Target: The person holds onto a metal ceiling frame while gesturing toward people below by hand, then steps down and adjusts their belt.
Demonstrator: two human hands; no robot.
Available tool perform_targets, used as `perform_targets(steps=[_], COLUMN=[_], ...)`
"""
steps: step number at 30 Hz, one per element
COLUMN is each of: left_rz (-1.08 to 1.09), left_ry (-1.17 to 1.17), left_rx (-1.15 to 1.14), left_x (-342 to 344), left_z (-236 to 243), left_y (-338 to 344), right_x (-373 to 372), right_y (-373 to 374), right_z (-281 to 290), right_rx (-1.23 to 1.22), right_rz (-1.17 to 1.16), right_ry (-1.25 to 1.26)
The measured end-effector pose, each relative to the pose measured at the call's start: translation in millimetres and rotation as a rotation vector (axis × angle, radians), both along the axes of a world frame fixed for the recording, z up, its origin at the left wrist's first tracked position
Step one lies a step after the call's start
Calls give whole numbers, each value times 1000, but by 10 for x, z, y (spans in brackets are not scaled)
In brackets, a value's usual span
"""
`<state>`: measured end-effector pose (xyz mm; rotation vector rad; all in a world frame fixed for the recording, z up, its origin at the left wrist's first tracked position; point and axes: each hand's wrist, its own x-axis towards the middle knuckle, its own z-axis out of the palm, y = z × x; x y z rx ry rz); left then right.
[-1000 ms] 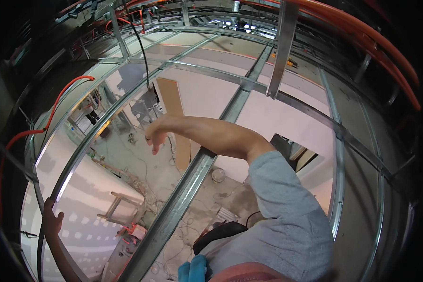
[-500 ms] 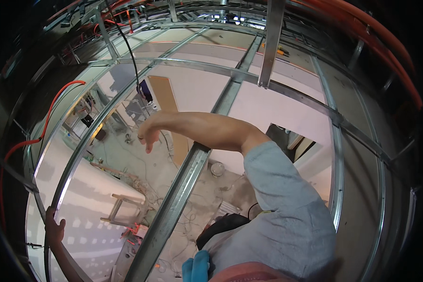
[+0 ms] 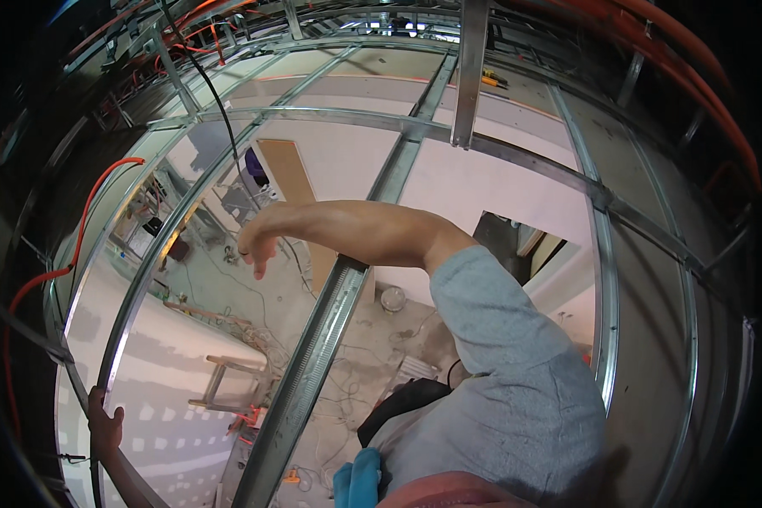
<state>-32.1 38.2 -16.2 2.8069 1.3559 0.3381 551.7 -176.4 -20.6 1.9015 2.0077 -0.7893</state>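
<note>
My left hand (image 3: 106,427) is closed around the edge of a long metal ceiling channel (image 3: 127,326) at the lower left, thumb sticking out. Across the middle channel (image 3: 313,343) lies my right forearm, bent at the elbow. Past it, my right hand (image 3: 261,244) droops from the wrist with fingers pointing down, loosely apart, and nothing visible in them. A black cable (image 3: 216,93) hangs from above and runs behind the right wrist. It shows again below the hand; I see no grip on it.
Metal framing surrounds me, with a crossing channel (image 3: 339,118) ahead and an upright stud (image 3: 468,85). Orange pipes (image 3: 652,42) run at the upper right. A red-orange hose (image 3: 85,229) curves at left. Far below lies a floor (image 3: 389,347) with cables, a bucket (image 3: 393,298) and a wooden sawhorse (image 3: 220,381).
The view has shifted slightly, so the framing, cable and right arm sit a little farther left. Both hands keep almost the same pose.
</note>
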Motion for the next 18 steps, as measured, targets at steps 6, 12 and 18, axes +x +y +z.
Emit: perform_targets(steps=[6,12,18], left_rz=[-24,-47,-12], left_ry=[-53,-14,98], left_rx=[5,67,137], left_x=[-58,-27,-488], left_z=[-61,-127,-228], left_y=[60,111,326], right_x=[6,52,-39], right_y=[-14,-29,329], right_z=[23,-4,-156], right_rx=[-17,-25,66], right_rz=[-7,-30,110], right_ry=[-21,-2,-79])
